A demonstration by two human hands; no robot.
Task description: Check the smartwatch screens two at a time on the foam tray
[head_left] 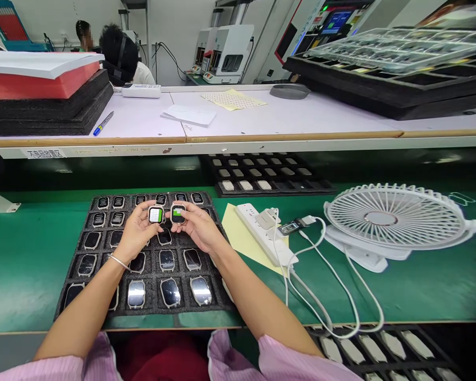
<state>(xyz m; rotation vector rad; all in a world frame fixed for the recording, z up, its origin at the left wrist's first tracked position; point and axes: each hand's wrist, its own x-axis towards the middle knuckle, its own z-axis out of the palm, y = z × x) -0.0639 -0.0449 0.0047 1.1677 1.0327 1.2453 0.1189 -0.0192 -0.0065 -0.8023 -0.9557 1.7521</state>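
My left hand [137, 233] pinches a small square watch body [156, 215] whose screen is lit white and green. My right hand [196, 227] grips a second watch body [177, 214], also lit, close beside the first. Both hands hover over a black foam tray [79, 288] on the green mat. The tray holds several rows of watch bodies with dark screens, such as one [170, 292] in the front row. A thin bracelet circles my left wrist.
A white power strip [257, 233] with cables lies on a yellow sheet right of the tray. A white fan [392, 219] lies flat farther right. Another tray [262, 174] sits under the raised shelf [262, 135]. A tray [381, 349] of parts lies below the table edge. People sit at the far back.
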